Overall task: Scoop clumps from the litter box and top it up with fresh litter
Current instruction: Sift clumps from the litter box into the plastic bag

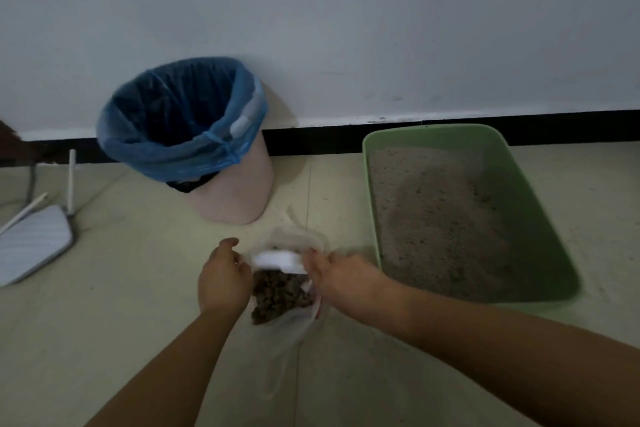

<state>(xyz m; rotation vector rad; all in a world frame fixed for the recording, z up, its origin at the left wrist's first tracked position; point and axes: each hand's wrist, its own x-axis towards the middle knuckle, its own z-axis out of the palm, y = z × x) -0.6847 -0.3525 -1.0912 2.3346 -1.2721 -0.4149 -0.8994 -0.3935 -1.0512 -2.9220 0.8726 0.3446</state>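
Head view.

Litter box (540, 218): green, open, on the floor (121, 340) at right, far end close to the black skirting (311, 140). Grey litter (443, 218) spread unevenly inside.

Clear bag (294, 333): on the floor between both hands, just left of the box's near corner, mouth held wide. Brown lumps (277, 295) inside, either scooped clumps or fresh pellets; cannot tell which. White piece (275, 259) across the mouth, perhaps a scoop or a cup, too blurred to name.

Left hand (223, 279): fingers curled, pinching the bag's left edge.

Right hand (341, 279): fingers curled into the bag's right edge, beside the white piece. Gripped from both sides, probably to keep the mouth open and the load from spilling.

Bin (235, 198): pink, blue liner (180, 121) folded over the rim, against the wall beyond the bag. Set near, presumably for the waste.

Router (31, 243): white, aerials up, on the floor far left, well apart from the work.
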